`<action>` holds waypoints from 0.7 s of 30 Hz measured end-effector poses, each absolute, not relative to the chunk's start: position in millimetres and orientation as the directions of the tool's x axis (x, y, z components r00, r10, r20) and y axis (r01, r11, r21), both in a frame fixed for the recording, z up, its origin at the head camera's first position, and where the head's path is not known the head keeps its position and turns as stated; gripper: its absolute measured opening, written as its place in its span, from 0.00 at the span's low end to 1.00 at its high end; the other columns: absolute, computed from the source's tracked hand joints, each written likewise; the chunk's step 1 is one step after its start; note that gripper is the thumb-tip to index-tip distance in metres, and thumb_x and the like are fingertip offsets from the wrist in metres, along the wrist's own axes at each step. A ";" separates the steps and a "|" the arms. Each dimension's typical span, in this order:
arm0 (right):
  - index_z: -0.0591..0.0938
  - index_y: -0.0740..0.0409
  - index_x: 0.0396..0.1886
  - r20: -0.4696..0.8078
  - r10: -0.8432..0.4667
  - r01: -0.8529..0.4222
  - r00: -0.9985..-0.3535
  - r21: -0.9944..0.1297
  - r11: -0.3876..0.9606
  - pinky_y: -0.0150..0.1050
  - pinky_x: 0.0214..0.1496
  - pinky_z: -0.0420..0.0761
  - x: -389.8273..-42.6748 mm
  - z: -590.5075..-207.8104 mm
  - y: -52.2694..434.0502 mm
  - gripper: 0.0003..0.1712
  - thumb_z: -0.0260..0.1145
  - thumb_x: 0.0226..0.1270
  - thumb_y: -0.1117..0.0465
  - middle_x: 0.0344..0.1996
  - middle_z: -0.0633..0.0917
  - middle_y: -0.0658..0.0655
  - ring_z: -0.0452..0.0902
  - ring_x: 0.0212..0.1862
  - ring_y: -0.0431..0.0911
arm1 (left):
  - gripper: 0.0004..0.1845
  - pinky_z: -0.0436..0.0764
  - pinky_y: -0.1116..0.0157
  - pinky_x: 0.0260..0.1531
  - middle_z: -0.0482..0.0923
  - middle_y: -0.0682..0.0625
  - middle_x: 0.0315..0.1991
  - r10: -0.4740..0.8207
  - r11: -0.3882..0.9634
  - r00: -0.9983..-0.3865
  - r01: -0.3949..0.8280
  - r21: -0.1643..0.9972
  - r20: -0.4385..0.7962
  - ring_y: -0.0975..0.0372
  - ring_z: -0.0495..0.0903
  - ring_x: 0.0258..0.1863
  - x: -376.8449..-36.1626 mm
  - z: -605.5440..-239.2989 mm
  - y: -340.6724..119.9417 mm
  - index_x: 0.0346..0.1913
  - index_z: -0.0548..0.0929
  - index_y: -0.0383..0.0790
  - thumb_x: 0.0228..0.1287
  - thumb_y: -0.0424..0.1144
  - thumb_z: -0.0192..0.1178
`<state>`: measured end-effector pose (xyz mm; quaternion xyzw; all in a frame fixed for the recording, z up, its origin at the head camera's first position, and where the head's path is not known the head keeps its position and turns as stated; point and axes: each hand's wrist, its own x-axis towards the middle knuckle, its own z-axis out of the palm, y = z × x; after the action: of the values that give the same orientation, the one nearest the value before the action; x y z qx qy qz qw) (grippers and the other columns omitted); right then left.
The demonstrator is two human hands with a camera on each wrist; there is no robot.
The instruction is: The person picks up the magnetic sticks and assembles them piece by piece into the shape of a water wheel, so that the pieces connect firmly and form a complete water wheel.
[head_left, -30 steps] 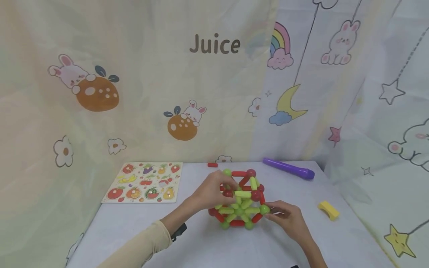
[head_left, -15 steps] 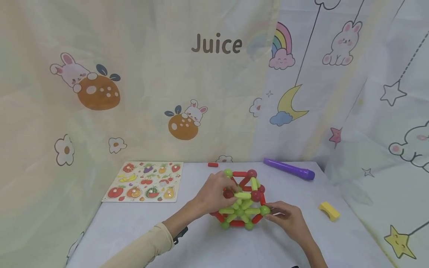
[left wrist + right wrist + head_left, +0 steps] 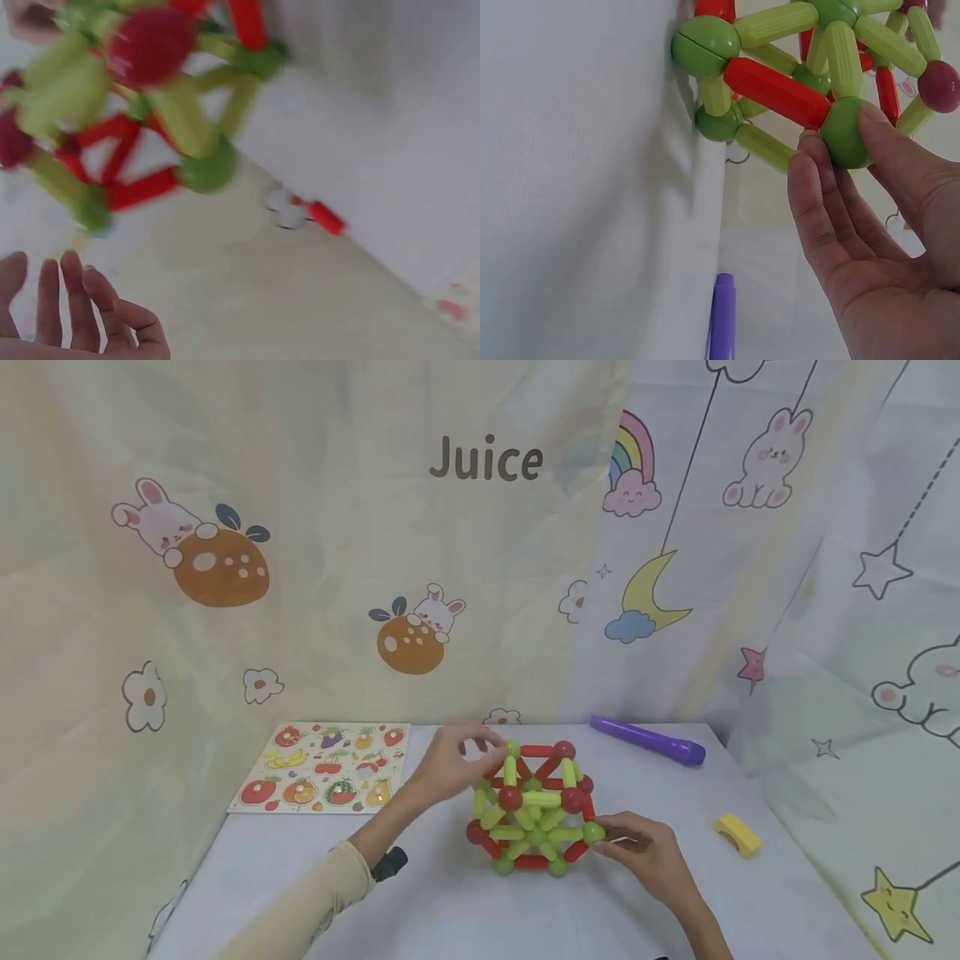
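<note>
On the table stands a framework of red and green magnetic rods and balls point(image 3: 536, 833). My left hand point(image 3: 453, 764) is at its upper left, close to a green corner ball point(image 3: 513, 749). In the left wrist view its fingers point(image 3: 84, 300) are apart from the frame, loosely spread and holding nothing. At the right side my right hand point(image 3: 645, 852) pinches a green ball point(image 3: 847, 133) between thumb and fingers. A fluted green rod point(image 3: 542, 799) joins two red balls on the near upper side.
A loose red rod point(image 3: 326, 217) lies near the table's back edge, hidden behind my left hand in the head view. A fruit puzzle board point(image 3: 322, 768) is at left, a purple toy microphone point(image 3: 648, 739) at back right, a yellow arch block point(image 3: 738, 835) at right.
My left hand has let go of the upper near-left part of the frame and moved up and back, uncovering a red ball and green rods. The right hand keeps its pinch.
</note>
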<state>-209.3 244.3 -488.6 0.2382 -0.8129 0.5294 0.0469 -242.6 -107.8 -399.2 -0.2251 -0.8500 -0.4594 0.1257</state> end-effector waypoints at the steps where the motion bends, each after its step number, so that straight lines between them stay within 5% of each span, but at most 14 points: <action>1: 0.90 0.61 0.55 0.324 -0.333 -0.432 -0.885 -0.839 0.332 0.36 0.45 0.90 -211.0 -488.7 245.4 0.20 0.80 0.62 0.70 0.46 0.92 0.58 0.89 0.44 0.43 | 0.08 0.84 0.56 0.45 0.90 0.56 0.44 0.231 0.472 -0.878 0.478 0.741 0.419 0.56 0.84 0.46 -255.2 -404.7 -114.5 0.50 0.93 0.44 0.72 0.41 0.72; 7: 0.91 0.57 0.54 0.256 -0.277 -0.352 -0.926 -0.850 0.393 0.32 0.46 0.89 -211.2 -489.2 250.4 0.20 0.81 0.62 0.67 0.46 0.92 0.55 0.88 0.44 0.40 | 0.10 0.88 0.59 0.46 0.91 0.43 0.49 0.140 0.594 -0.940 0.330 0.733 0.310 0.50 0.88 0.48 -329.8 -459.9 -140.0 0.52 0.91 0.33 0.71 0.30 0.71; 12: 0.90 0.58 0.55 0.269 -0.296 -0.368 -0.917 -0.857 0.361 0.34 0.46 0.90 -208.1 -490.8 251.2 0.20 0.81 0.62 0.67 0.46 0.92 0.55 0.89 0.44 0.41 | 0.17 0.84 0.49 0.62 0.85 0.37 0.61 0.113 0.746 -0.981 0.188 0.639 0.156 0.44 0.83 0.61 -369.9 -490.8 -142.0 0.61 0.87 0.30 0.73 0.32 0.68; 16: 0.89 0.61 0.55 0.309 -0.335 -0.411 -0.890 -0.863 0.295 0.37 0.46 0.90 -209.8 -489.7 248.4 0.20 0.79 0.63 0.70 0.46 0.92 0.58 0.89 0.45 0.42 | 0.19 0.78 0.45 0.68 0.85 0.36 0.63 0.106 0.800 -0.983 0.173 0.575 0.148 0.42 0.79 0.67 -391.1 -499.3 -139.4 0.62 0.86 0.29 0.71 0.28 0.68; 21: 0.88 0.64 0.56 0.330 -0.376 -0.437 -0.866 -0.865 0.247 0.39 0.47 0.91 -214.9 -488.0 242.6 0.21 0.78 0.63 0.71 0.47 0.92 0.60 0.89 0.46 0.42 | 0.15 0.85 0.49 0.57 0.89 0.38 0.50 0.165 0.854 -0.961 0.252 0.454 0.224 0.46 0.85 0.53 -410.9 -510.0 -140.6 0.52 0.90 0.29 0.63 0.21 0.68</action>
<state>-214.9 242.6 -488.0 0.2575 -0.7890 0.5571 0.0275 -410.9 -140.6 -510.0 -0.1087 -0.9588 -0.2471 0.0888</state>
